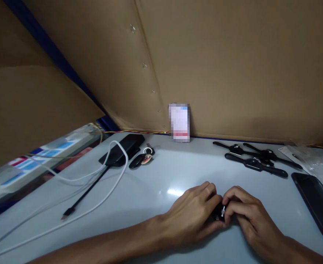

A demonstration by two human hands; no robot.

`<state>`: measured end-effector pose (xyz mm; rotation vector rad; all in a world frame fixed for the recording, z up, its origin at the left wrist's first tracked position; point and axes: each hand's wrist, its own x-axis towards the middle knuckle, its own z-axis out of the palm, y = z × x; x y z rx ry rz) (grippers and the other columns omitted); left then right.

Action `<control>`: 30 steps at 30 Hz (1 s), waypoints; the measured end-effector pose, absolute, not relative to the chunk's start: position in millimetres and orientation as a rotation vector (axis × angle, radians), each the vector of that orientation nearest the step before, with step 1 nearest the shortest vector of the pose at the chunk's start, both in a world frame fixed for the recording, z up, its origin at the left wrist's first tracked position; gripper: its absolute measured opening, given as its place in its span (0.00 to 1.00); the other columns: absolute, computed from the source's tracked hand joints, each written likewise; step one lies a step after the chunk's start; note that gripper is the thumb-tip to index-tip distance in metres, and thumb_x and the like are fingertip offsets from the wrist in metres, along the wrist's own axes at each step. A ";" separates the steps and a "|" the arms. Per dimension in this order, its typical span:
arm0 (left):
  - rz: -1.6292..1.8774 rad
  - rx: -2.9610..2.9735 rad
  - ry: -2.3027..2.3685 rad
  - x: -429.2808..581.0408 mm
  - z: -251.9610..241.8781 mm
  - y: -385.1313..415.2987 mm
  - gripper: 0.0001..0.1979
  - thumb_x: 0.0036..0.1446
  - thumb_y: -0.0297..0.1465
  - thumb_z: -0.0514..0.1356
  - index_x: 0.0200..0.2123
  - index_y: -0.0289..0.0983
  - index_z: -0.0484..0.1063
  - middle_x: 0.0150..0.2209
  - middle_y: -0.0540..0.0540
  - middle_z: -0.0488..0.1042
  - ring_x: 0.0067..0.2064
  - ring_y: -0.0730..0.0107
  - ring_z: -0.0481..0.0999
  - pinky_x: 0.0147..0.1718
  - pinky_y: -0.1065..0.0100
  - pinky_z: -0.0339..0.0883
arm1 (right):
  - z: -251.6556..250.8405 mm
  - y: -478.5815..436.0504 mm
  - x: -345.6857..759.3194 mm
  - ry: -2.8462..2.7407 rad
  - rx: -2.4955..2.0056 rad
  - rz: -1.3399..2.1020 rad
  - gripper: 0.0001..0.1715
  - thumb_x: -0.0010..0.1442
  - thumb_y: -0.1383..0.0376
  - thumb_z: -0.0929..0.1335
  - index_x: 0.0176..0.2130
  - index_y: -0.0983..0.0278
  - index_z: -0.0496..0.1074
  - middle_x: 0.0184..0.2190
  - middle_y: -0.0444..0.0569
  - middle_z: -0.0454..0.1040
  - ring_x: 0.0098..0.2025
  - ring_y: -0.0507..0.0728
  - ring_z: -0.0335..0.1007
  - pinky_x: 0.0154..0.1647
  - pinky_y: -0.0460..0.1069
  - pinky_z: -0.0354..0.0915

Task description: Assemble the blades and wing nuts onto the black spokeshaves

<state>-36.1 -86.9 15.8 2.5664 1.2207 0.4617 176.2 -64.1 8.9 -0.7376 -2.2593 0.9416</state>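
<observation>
Near the front of the table, my left hand (195, 209) is closed around a small black spokeshave (220, 212), most of which its fingers cover. A silver screw or fitting shows on the part left visible. My right hand (250, 214) meets it from the other side, thumb and fingers pinched at that silver part. Both hands are close together, the fingertips almost touching. Beyond them lie more black two-handled spokeshaves, the front one (256, 165) alone and others (234, 148) crossing behind it.
A dark phone (316, 205) lies at the right, beside clear plastic bags (315, 161). Another phone with a blurred screen (180, 123) leans on the cardboard wall (232, 73). At left are a black case (125, 148), keys (147, 151), a white cable (117, 187) and a black plug lead (87, 192).
</observation>
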 end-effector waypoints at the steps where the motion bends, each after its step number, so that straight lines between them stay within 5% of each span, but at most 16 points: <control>1: 0.460 2.566 1.220 -35.8 15.8 -86.8 0.14 0.64 0.41 0.66 0.43 0.37 0.71 0.40 0.44 0.73 0.39 0.60 0.73 0.37 0.61 0.71 | 8.4 -63.8 176.5 -2.250 -0.743 0.942 0.19 0.62 0.78 0.59 0.30 0.59 0.70 0.40 0.47 0.72 0.41 0.55 0.72 0.40 0.51 0.69; 7: 0.481 2.554 1.207 -35.6 16.3 -86.5 0.13 0.63 0.38 0.67 0.44 0.37 0.72 0.41 0.44 0.73 0.39 0.60 0.73 0.37 0.62 0.70 | 11.0 -66.1 175.6 -2.210 -0.796 0.932 0.11 0.62 0.75 0.63 0.36 0.58 0.63 0.37 0.45 0.71 0.39 0.56 0.69 0.39 0.52 0.67; 19: 0.492 2.595 1.196 -36.5 13.8 -86.2 0.11 0.63 0.37 0.66 0.42 0.36 0.71 0.40 0.44 0.72 0.39 0.60 0.72 0.36 0.62 0.69 | 9.0 -69.5 173.8 -2.291 -0.762 0.824 0.12 0.65 0.75 0.66 0.44 0.59 0.70 0.40 0.47 0.70 0.43 0.57 0.67 0.43 0.53 0.65; 23: 0.471 2.594 1.202 -36.8 15.1 -86.6 0.10 0.63 0.35 0.66 0.42 0.36 0.71 0.41 0.44 0.72 0.40 0.60 0.73 0.36 0.62 0.70 | 10.6 -70.2 174.3 -2.311 -0.688 0.792 0.08 0.66 0.73 0.67 0.36 0.61 0.70 0.41 0.47 0.70 0.45 0.57 0.67 0.44 0.53 0.64; 30: 0.441 2.574 1.223 -36.0 15.4 -86.7 0.15 0.60 0.37 0.70 0.45 0.35 0.72 0.41 0.44 0.72 0.41 0.59 0.73 0.38 0.61 0.71 | 7.7 -65.5 175.0 -2.276 -0.757 0.810 0.16 0.67 0.78 0.59 0.42 0.61 0.68 0.39 0.47 0.71 0.42 0.56 0.67 0.42 0.53 0.65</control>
